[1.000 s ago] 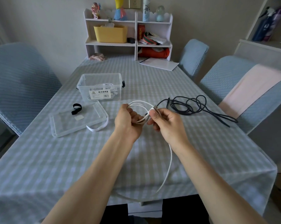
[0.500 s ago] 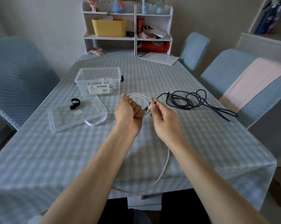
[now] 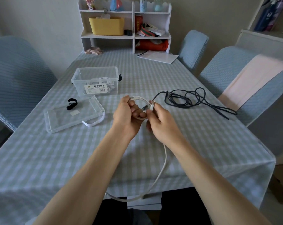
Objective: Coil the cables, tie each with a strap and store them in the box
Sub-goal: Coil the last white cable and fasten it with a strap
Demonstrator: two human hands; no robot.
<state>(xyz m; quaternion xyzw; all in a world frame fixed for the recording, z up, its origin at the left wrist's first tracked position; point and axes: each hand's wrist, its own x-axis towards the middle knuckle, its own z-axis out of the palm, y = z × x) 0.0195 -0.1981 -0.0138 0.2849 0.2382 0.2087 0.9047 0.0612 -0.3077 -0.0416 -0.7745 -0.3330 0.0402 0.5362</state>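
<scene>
Over the bench (image 3: 202, 151), the left hand (image 3: 126, 114) clamps white cable (image 3: 163, 161) loops so they cannot spring open, while the right hand (image 3: 160, 124) pinches the plug end; slack trails toward 6 o'clock. At 10 o'clock waits the box (image 3: 96, 82); straps (image 3: 71, 103) lie at 9.

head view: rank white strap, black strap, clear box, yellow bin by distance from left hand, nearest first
From the left hand:
1. white strap, just left of it, at the lid's near edge
2. black strap, farther left, on the lid
3. clear box, behind-left; close to 2, hard to call
4. yellow bin, on the far shelf
</scene>
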